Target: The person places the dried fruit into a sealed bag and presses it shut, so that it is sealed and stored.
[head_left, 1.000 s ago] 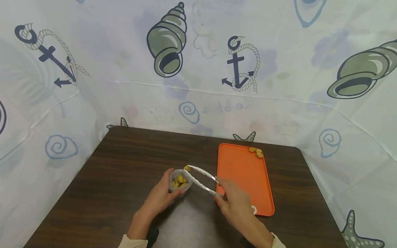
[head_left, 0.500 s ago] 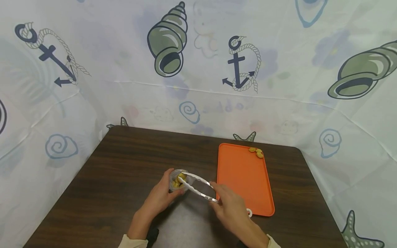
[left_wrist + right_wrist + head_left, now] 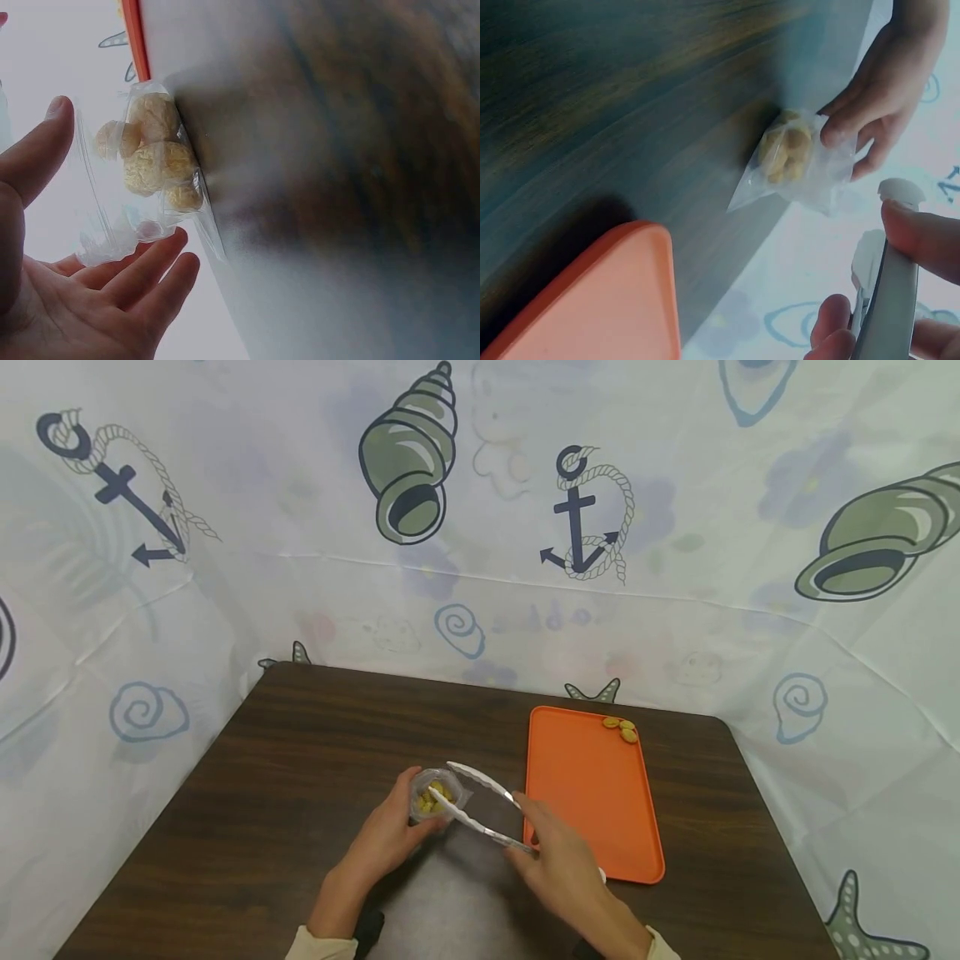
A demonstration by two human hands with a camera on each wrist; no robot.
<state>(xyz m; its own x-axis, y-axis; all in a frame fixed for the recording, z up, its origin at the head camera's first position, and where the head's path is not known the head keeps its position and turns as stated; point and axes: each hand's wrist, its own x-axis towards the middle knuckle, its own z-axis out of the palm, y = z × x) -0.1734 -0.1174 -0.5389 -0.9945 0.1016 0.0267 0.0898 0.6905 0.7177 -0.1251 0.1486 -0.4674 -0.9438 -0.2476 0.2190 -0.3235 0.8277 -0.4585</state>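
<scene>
My left hand (image 3: 382, 837) holds a clear plastic bag (image 3: 817, 178) upright, its thumb and fingers around the sides near the top. Several yellow-brown, wrinkled round pieces (image 3: 159, 163) lie at the bottom of the bag. In my right hand (image 3: 564, 858) I grip a pair of tongs (image 3: 477, 824) with metal arms and white scalloped tips. The tong arms stand spread with nothing between them. One tip reaches over the bag's mouth, the other stands beyond its far right edge.
An orange tray (image 3: 588, 797) lies to the right on the dark wooden table (image 3: 300, 752). Three flat brownish pieces (image 3: 627, 736) sit in its far right corner. A white cloth (image 3: 337, 602) printed with shells and anchors hangs behind the table.
The tongs moved left and down to the bag with one piece in their tips, then spread and let it go there. The left hand and bag stayed in place.
</scene>
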